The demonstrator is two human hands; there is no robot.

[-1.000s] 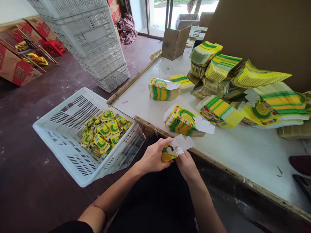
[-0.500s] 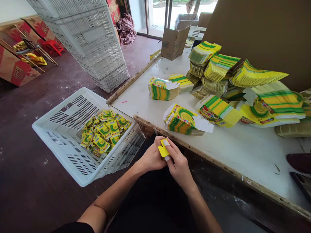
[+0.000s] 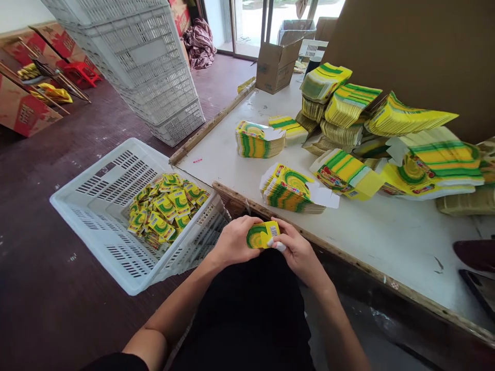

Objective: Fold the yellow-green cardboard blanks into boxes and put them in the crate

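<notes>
While the small yellow carton [image 3: 255,237] sits before the worktop's [image 3: 359,237] near edge, the left hand [image 3: 235,240] clasping its body and the right hand [image 3: 297,251] its barcoded flap [image 3: 274,229], uneven thumb pressure could crease it. A loosened grip might drop it below the worktop.

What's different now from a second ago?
On the yellow box, the white flap that stuck out rightward has gone from view; a barcode shows. The left hand and right hand kept hold. The crate, packets and carton stacks stayed put.
</notes>
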